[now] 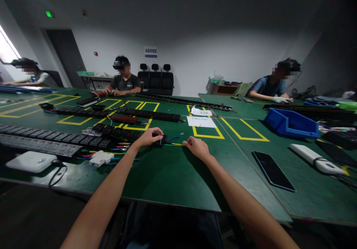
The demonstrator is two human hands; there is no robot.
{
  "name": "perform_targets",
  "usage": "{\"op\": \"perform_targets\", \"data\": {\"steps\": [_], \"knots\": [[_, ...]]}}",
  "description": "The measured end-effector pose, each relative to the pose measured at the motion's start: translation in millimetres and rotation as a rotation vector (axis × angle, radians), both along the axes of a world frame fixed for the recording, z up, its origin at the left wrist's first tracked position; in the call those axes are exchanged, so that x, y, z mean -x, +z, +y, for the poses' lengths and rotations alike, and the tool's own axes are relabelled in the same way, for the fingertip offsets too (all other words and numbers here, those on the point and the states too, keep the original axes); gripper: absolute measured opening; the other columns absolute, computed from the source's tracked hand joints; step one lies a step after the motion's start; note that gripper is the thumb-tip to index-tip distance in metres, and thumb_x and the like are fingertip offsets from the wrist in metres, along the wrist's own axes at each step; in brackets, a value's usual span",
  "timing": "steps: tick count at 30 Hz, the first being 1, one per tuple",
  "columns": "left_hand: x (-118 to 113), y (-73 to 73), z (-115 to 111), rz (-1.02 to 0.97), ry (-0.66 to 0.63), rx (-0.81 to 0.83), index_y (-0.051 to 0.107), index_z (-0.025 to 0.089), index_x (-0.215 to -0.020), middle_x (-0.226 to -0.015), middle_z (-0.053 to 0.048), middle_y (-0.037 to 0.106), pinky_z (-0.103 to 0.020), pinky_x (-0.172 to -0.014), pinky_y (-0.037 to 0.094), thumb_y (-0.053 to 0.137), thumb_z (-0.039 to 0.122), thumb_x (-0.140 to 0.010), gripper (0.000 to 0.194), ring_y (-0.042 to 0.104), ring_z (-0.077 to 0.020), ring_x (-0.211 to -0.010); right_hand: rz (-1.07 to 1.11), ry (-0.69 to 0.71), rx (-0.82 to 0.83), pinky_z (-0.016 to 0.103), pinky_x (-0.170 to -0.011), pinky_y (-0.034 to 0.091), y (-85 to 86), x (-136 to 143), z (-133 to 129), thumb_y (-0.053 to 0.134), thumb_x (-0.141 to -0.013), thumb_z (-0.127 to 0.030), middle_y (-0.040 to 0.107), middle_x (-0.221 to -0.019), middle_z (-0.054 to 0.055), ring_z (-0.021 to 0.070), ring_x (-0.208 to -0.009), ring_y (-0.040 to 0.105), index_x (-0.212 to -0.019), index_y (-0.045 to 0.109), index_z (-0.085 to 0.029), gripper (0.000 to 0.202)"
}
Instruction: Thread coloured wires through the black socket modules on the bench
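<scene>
My left hand [150,136] is closed on the right end of a black socket strip [122,133] lying on the green table. From that end a blue wire [175,137] with a metal ring terminal sticks out to the right, along with a yellow-green wire [173,144]. The fingers of my right hand [196,147] pinch the far end of the yellow-green wire, where a bit of red shows at the fingertips. A white connector block [100,158] with coloured wires sits left of my left forearm.
More socket strips [150,115] lie behind and to the left. A white device [32,161] is at the near left. On the right are a phone [273,170], a white power bank [315,159] and a blue bin [291,123]. Three people sit across the table.
</scene>
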State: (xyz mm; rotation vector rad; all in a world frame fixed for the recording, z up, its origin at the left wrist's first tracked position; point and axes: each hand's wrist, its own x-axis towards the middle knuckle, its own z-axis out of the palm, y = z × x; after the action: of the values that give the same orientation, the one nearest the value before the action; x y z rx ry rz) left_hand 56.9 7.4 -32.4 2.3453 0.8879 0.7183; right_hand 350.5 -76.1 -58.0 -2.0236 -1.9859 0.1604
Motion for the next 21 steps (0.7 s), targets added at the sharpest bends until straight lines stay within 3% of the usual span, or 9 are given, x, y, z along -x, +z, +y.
{"op": "perform_targets", "data": {"steps": [21], "knots": [[-0.7, -4.3, 2.3, -0.005, 0.007, 0.008, 0.063, 0.015, -0.121, -0.119, -0.009, 0.066, -0.043, -0.087, 0.059, 0.064, 0.037, -0.099, 0.032, 0.067, -0.0217, -0.101, -0.007, -0.004, 0.014, 0.028, -0.067, 0.042, 0.3, -0.1, 0.2, 0.047, -0.101, -0.058, 0.074, -0.099, 0.006, 0.0225, -0.089, 0.068, -0.098, 0.065, -0.025, 0.038]]}}
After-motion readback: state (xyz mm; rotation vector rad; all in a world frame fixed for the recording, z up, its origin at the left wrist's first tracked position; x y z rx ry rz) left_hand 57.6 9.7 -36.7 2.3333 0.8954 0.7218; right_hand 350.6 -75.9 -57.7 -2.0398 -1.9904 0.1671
